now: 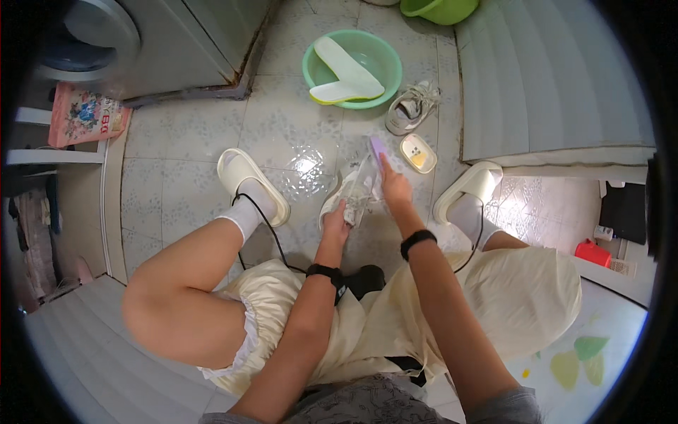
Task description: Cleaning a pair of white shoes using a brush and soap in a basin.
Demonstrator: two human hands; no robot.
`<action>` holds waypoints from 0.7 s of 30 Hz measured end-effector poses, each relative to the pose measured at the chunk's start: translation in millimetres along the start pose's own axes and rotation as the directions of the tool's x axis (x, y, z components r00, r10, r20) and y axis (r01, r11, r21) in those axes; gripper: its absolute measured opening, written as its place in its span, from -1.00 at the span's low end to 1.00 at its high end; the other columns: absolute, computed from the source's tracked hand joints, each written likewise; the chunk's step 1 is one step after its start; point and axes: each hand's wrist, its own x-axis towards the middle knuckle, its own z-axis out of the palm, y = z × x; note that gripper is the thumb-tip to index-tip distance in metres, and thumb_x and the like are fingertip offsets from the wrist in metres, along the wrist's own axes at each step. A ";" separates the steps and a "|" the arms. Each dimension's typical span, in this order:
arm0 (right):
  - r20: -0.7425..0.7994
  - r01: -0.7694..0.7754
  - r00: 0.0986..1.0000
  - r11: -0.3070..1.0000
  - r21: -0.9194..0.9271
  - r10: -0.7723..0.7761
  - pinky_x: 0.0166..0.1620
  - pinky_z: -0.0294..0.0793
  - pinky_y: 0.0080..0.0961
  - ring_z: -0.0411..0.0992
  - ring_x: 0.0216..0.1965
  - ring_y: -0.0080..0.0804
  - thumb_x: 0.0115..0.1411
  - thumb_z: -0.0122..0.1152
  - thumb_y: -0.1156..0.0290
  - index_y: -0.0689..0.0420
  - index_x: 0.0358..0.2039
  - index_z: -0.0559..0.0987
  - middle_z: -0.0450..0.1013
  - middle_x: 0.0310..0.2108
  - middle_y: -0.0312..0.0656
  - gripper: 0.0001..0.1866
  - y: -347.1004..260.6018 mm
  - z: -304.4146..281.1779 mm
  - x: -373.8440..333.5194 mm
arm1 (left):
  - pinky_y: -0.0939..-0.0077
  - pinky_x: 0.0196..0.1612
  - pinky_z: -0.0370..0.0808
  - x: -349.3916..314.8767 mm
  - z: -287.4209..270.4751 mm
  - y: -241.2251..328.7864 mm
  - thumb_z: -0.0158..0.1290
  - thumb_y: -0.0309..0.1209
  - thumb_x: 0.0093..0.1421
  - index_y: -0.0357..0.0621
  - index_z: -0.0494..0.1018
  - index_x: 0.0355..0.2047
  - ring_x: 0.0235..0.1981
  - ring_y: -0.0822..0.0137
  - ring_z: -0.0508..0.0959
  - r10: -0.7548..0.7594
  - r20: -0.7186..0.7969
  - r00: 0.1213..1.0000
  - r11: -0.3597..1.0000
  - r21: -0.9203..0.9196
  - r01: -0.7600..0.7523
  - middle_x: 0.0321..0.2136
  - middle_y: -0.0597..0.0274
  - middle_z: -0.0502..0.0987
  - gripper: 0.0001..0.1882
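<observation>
Low over the tiled floor, my left hand [337, 220] grips a wet white sneaker [351, 192] near its opening. My right hand [396, 186] is closed round a purple scrubbing brush [376, 146], just to the right of the sneaker and angled away from me. Whether its bristles touch the shoe is hidden. Beyond my right hand lies a white soap dish [419, 154] with a yellow piece of soap [419, 160] in it. A second light sneaker [413, 108] stands past the dish.
A green basin [395, 67] stands ahead with two white insoles [347, 68] resting in it and over its rim. My feet in cream slippers [236, 169] flank the work. A washing machine [131, 35] and a pink bag [86, 116] are at the left. The tiles [296, 159] shine wet.
</observation>
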 end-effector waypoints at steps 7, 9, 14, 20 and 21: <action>0.068 0.216 0.967 0.934 0.284 -0.244 -0.35 0.42 -0.23 0.44 -0.48 -0.02 0.20 -0.09 0.19 -0.37 0.13 0.21 0.43 -0.58 0.05 -0.55 -0.8 -50.9 -7.0 | 0.34 -0.32 0.48 16.5 -37.2 7.0 0.05 -0.45 0.09 -0.43 0.27 -0.12 -0.31 0.20 0.51 0.015 -0.017 1.000 1.000 -0.024 -0.016 -0.23 0.05 0.44 -0.61; -0.034 0.264 0.960 0.861 0.436 -0.277 -0.32 0.42 -0.29 0.45 -0.47 -0.04 0.19 -0.07 0.20 -0.36 0.11 0.24 0.44 -0.56 0.04 -0.56 14.8 -52.9 -21.7 | 0.36 -0.35 0.46 30.7 -46.2 18.5 0.12 -0.45 -0.02 -0.49 0.28 -0.16 -0.35 0.22 0.51 0.131 -0.114 0.985 0.986 0.122 -0.117 -0.28 0.03 0.45 -0.54; 0.196 -0.030 0.977 0.851 0.524 -0.087 -0.34 0.39 -0.37 0.44 -0.50 -0.09 0.17 -0.02 0.25 -0.33 0.09 0.29 0.43 -0.48 0.07 -0.56 35.8 -46.6 -74.0 | 0.37 -0.37 0.44 15.4 -23.8 45.8 0.19 -0.37 -0.12 -0.54 0.34 -0.24 -0.38 0.22 0.50 0.110 -0.167 0.980 0.940 0.339 -0.048 -0.34 -0.02 0.46 -0.50; 0.173 0.028 0.980 0.935 0.354 -0.095 -0.40 0.41 -0.16 0.44 -0.47 0.02 0.21 -0.10 0.23 -0.43 0.16 0.12 0.45 -0.52 0.04 -0.50 -9.8 -30.6 -77.0 | 0.36 -0.24 0.42 35.7 -41.0 50.0 0.21 -0.23 -0.07 -0.60 0.25 -0.09 -0.27 0.19 0.49 0.164 -0.264 0.950 0.798 0.601 0.029 -0.21 -0.12 0.42 -0.30; 0.179 0.029 0.979 0.933 0.358 -0.100 -0.40 0.41 -0.16 0.44 -0.47 0.02 0.21 -0.10 0.23 -0.43 0.16 0.12 0.45 -0.52 0.04 -0.50 -15.5 -28.7 -71.9 | 0.36 -0.22 0.41 51.6 -51.5 42.9 0.21 -0.24 -0.06 -0.61 0.25 -0.09 -0.26 0.18 0.48 0.237 -0.230 0.944 0.742 0.669 -0.023 -0.20 -0.12 0.42 -0.31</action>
